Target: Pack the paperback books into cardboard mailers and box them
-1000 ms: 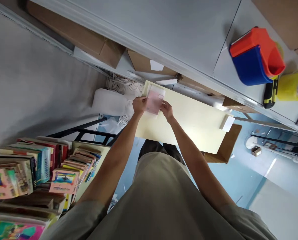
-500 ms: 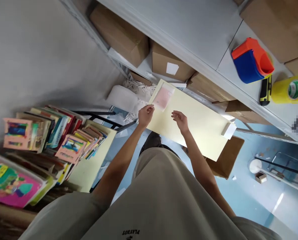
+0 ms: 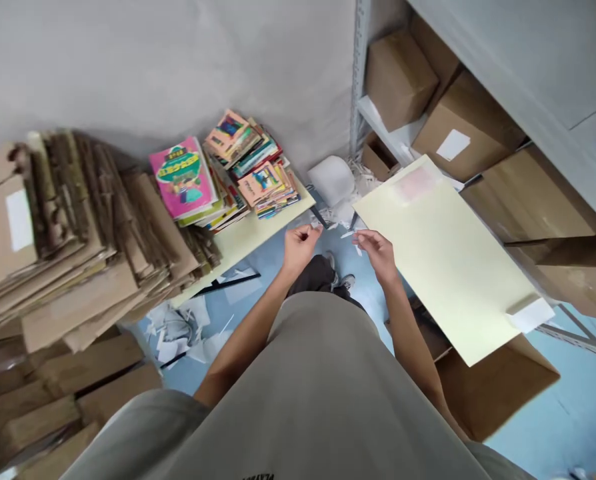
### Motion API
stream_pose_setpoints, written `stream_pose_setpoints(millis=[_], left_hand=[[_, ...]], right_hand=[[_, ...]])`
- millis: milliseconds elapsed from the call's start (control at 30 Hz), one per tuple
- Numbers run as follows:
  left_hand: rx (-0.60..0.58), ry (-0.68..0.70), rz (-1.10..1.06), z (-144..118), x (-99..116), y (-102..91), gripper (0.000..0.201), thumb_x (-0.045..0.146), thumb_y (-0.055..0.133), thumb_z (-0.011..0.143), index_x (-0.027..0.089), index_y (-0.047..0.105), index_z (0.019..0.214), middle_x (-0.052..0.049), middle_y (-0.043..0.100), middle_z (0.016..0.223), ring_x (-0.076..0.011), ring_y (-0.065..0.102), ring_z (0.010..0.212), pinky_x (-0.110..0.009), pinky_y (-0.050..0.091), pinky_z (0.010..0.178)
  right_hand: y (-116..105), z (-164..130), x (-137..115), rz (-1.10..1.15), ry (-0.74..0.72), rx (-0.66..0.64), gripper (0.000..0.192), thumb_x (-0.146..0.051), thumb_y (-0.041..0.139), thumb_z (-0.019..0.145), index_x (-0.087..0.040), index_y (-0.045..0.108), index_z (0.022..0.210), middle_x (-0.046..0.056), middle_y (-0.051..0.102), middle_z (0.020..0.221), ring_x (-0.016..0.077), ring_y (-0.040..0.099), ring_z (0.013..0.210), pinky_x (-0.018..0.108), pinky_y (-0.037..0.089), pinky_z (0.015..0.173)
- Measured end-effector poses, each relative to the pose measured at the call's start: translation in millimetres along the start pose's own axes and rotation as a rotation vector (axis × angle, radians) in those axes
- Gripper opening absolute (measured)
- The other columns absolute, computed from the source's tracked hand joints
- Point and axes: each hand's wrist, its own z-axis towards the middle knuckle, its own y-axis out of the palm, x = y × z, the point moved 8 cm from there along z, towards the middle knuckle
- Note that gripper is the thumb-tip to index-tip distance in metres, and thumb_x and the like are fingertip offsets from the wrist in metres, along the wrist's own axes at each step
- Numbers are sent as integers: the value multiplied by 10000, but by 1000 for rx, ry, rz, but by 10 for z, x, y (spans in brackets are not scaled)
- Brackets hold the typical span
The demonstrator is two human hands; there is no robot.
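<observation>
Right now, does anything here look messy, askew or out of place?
Yes. White paper scraps litter the blue floor below the flattened cardboard stack, with more shreds near the white roll. The book pile leans unevenly on its yellow board.

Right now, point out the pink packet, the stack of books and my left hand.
pink packet point(image 3: 417, 184): head view, its middle, lying on the board.
stack of books point(image 3: 183, 175): head view, pink top cover.
left hand point(image 3: 298, 245): head view, its back.

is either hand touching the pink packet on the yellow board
No, the pink packet lies alone at the far end of the yellow board, apart from the left hand and right hand.
</observation>
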Motion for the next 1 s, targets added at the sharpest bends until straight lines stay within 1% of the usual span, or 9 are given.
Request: stream_pose_setpoints(millis=[200, 333, 433, 600, 700, 800, 867, 933, 1000], left_hand=[[192, -45, -213, -206, -94, -940, 677, 543, 814, 816, 248, 278, 528, 80, 217, 505, -64, 181, 489, -264, 177, 504], [255, -65, -393, -352, -79, -1489, 768, 577, 886, 775, 253, 231, 540, 103, 147, 522, -42, 125, 460, -239, 155, 466], [300, -76, -477, -479, -45, -2069, 828, 592, 932, 754, 256, 200, 564, 116, 119, 536, -35, 102, 465, -224, 161, 458], [427, -62, -578, -731, -52, -3278, 839, 505, 956, 740, 258, 168, 594, 125, 119, 530, -32, 84, 457, -213, 138, 445], [472, -71, -618, -867, -97, -3863, 839, 493, 968, 767, 254, 181, 599, 131, 114, 515, -32, 62, 437, -211, 126, 426], [466, -102, -643, -931, -131, -4247, 782, 573, 968, 802, 258, 290, 573, 130, 133, 485, -40, 64, 412, -222, 124, 408], [440, -146, -645, -930, -154, -4401, 642, 674, 940, 827, 256, 508, 606, 136, 143, 479, -51, 67, 402, -237, 112, 403], [415, -195, -626, -911, -177, -4502, 564, 768, 902, 844, 238, 721, 772, 145, 148, 490, -64, 72, 396, -250, 97, 406], [408, -221, -601, -892, -191, -4583, 621, 831, 878, 844, 219, 811, 923, 148, 161, 498, -73, 86, 394, -261, 87, 412]], right_hand=[[710, -343, -139, -72, -32, -94, 540, -759, 879, 920, -282, 828, 1167, 107, 895, 1210, 305, 866, 1082, 506, 695, 1053], [1380, -418, -196, -99, -38, -159, 556, -774, 899, 891, -289, 827, 1152, 95, 894, 1188, 300, 862, 1066, 515, 689, 1079], [2074, -443, -234, -119, -40, -236, 569, -777, 911, 878, -284, 824, 1147, 91, 896, 1179, 289, 862, 1053, 497, 688, 1072], [3415, -504, -285, -154, -74, -414, 580, -797, 889, 897, -274, 820, 1139, 90, 898, 1134, 274, 865, 1011, 466, 697, 1026], [4121, -564, -345, -155, -94, -479, 618, -837, 872, 886, -271, 816, 1127, 80, 894, 1078, 257, 857, 947, 433, 710, 948], [4702, -657, -501, -138, -126, -537, 625, -839, 861, 899, -262, 817, 1135, 66, 887, 1029, 218, 836, 852, 368, 704, 828], [5031, -726, -619, -141, -126, -583, 629, -845, 842, 917, -255, 817, 1134, 51, 877, 978, 186, 807, 765, 309, 669, 707], [5328, -784, -702, -166, -103, -636, 654, -873, 817, 922, -249, 816, 1116, 32, 858, 911, 156, 760, 667, 258, 596, 577], [5585, -819, -740, -198, -81, -680, 689, -908, 801, 911, -238, 811, 1074, 9, 821, 818, 130, 694, 566, 231, 511, 482]])
